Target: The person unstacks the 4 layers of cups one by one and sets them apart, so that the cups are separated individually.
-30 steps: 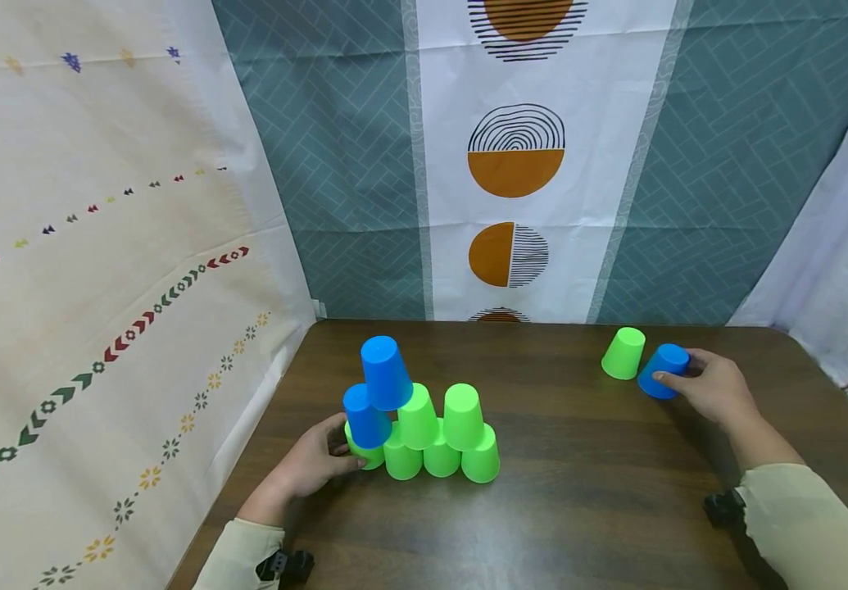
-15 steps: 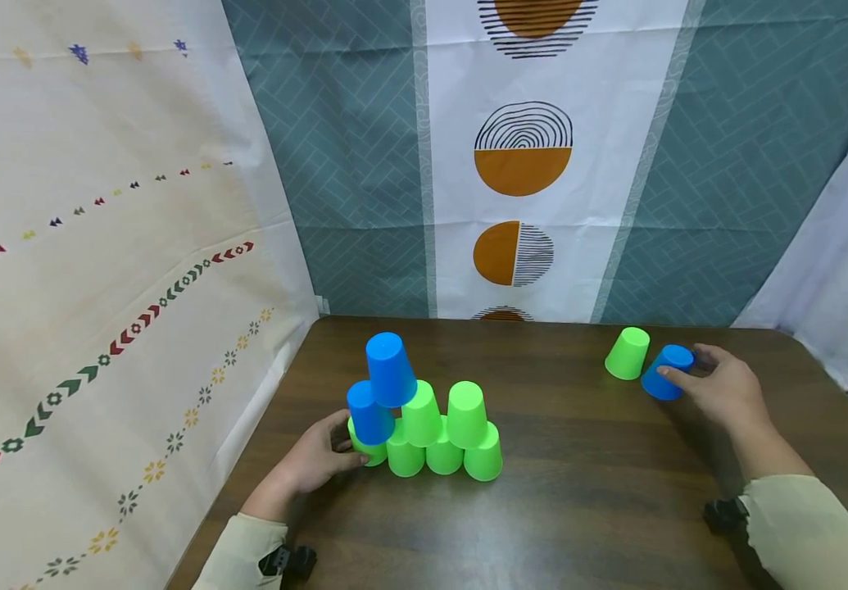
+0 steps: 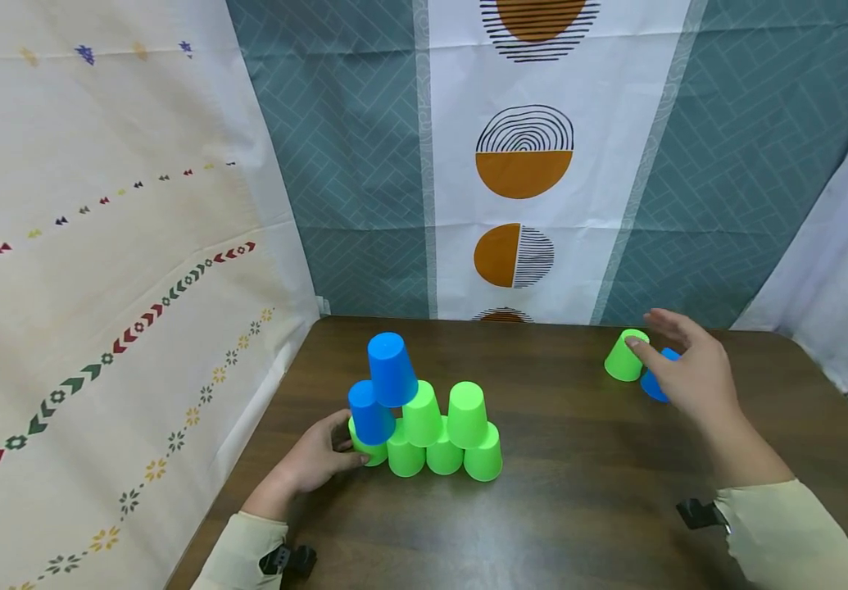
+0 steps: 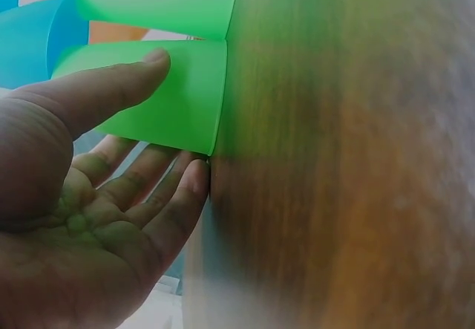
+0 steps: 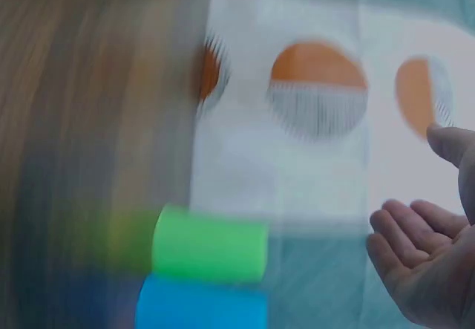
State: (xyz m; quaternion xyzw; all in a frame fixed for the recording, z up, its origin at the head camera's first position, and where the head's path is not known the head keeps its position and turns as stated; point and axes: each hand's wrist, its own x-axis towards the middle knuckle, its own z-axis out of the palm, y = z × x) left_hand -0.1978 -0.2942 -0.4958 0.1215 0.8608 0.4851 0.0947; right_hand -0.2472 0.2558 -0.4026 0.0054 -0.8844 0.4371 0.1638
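At the left of the table, upside-down cups are stacked in a stepped wall. Its lowest row is several green cups (image 3: 406, 460). Above it stand a blue cup (image 3: 369, 418) and two green cups (image 3: 467, 416), and one blue cup (image 3: 392, 369) tops the left side. My left hand (image 3: 315, 460) holds the leftmost bottom green cup (image 4: 189, 99), thumb across its near side and fingers at its far side. At the right, my right hand (image 3: 691, 373) hovers with fingers spread over a separate blue cup (image 3: 653, 388), partly hiding it. Beside that stands a green cup (image 3: 623, 359).
The brown wooden table (image 3: 541, 508) runs back to a patterned curtain (image 3: 350, 205). A cream cloth (image 3: 114, 328) hangs along the left side. Dark wrist devices (image 3: 700, 514) sit on both wrists.
My right hand has let go of the blue cup on the right and risen away from it, moving slightly left. My left hand stays at the stack, which looks unchanged.
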